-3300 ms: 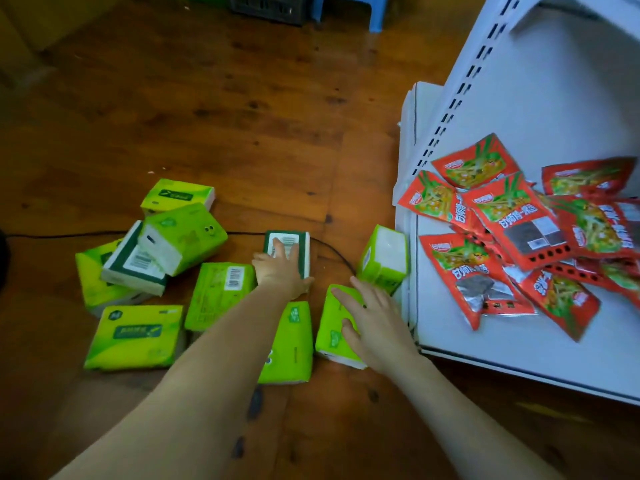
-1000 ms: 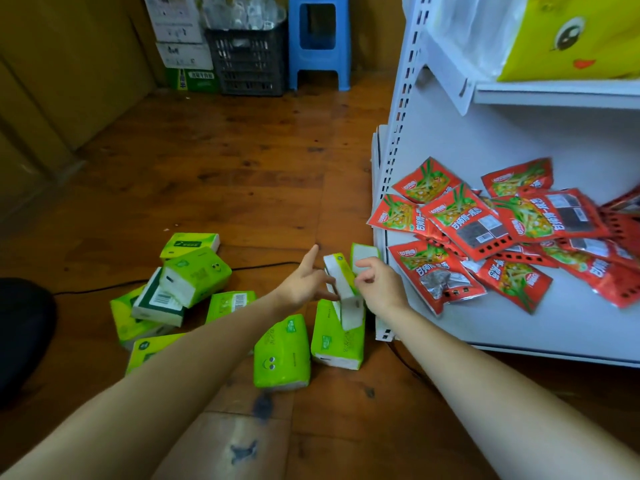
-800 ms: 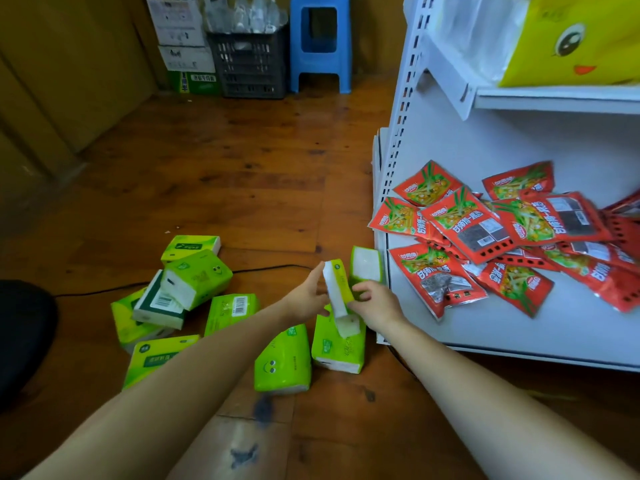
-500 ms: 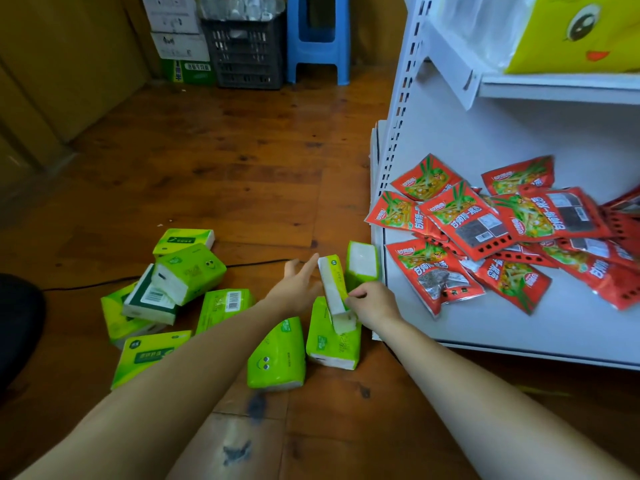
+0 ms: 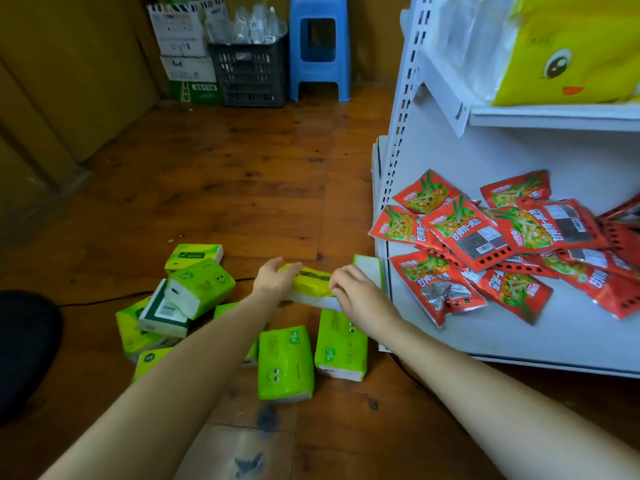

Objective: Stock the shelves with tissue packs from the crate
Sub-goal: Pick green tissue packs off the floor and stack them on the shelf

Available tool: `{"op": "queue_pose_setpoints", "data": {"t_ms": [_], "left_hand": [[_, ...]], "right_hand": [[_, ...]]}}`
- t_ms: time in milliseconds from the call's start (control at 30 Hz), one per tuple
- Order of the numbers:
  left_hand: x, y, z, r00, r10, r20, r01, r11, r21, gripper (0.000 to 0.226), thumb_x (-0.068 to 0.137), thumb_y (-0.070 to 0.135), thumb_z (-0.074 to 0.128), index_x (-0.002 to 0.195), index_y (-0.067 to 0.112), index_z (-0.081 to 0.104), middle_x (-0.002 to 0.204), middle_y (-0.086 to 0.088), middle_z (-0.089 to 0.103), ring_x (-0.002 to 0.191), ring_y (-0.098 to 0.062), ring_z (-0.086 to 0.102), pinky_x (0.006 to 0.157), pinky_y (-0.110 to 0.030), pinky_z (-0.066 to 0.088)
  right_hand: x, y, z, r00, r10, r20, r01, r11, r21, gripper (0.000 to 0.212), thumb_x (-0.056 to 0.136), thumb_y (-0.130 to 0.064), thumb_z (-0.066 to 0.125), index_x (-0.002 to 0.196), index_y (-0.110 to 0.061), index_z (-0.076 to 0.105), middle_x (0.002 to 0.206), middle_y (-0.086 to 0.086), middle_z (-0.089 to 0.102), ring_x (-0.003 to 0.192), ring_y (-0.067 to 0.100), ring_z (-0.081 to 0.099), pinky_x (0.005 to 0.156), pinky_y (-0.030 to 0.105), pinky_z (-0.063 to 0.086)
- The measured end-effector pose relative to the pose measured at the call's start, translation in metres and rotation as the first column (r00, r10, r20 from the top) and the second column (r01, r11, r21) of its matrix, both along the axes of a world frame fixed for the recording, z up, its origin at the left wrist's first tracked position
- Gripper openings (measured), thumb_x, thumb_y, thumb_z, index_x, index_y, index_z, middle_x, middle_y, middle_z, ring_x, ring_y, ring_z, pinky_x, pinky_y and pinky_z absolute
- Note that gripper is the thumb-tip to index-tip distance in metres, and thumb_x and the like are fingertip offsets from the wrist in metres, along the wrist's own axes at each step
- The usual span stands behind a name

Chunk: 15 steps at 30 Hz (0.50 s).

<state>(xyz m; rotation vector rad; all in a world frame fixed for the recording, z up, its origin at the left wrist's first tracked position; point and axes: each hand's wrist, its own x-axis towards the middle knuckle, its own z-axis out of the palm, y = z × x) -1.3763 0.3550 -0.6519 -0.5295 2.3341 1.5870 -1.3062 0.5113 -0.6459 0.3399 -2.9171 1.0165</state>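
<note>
I hold one green tissue pack (image 5: 310, 282) level above the floor between both hands. My left hand (image 5: 273, 278) grips its left end and my right hand (image 5: 353, 289) grips its right end. Two more packs lie flat on the floor below it, one (image 5: 284, 363) under my left forearm and another (image 5: 341, 344) under my right wrist. A further pack (image 5: 367, 268) stands against the corner of the white shelf unit. Several other packs (image 5: 194, 289) lie heaped on the floor to the left. The bottom shelf (image 5: 554, 337) is on the right.
Red snack bags (image 5: 485, 244) are scattered over the bottom shelf. A big yellow pack (image 5: 568, 53) fills the upper shelf. At the back stand a dark crate (image 5: 249, 77), a blue stool (image 5: 319, 46) and cardboard boxes (image 5: 183, 50). A black cable (image 5: 104, 299) runs across the wooden floor.
The pack that stood on end between my hands now lies level, held at both ends. The view has tilted up a little.
</note>
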Motion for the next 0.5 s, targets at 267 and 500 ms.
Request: {"op": "queue_pose_setpoints", "data": {"t_ms": [267, 500], "left_hand": [[-0.028, -0.074, 0.135, 0.926, 0.125, -0.357, -0.046, 0.974, 0.224, 0.039, 0.093, 0.023, 0.050, 0.131, 0.032, 0.052, 0.134, -0.002, 0.052, 0.121, -0.025, 0.052, 0.106, -0.046, 0.039], [-0.024, -0.080, 0.262, 0.805, 0.122, -0.581, 0.058, 0.958, 0.281, 0.041, 0.101, 0.027, 0.035, 0.139, 0.038, 0.039, 0.144, 0.001, 0.041, 0.124, -0.023, 0.048, 0.105, -0.049, 0.039]], "right_hand": [[-0.036, -0.068, 0.115, 0.996, -0.069, 0.047, 0.083, 0.901, -0.426, 0.065, 0.088, -0.028, 0.062, 0.144, -0.024, 0.029, 0.152, 0.004, 0.021, 0.143, 0.015, 0.013, 0.109, 0.025, 0.016], [-0.058, -0.084, 0.255, 0.984, -0.069, -0.162, -0.024, 0.860, -0.510, 0.061, 0.084, -0.028, 0.068, 0.138, -0.026, 0.039, 0.148, -0.001, 0.032, 0.138, 0.014, 0.026, 0.113, 0.035, 0.026]]}}
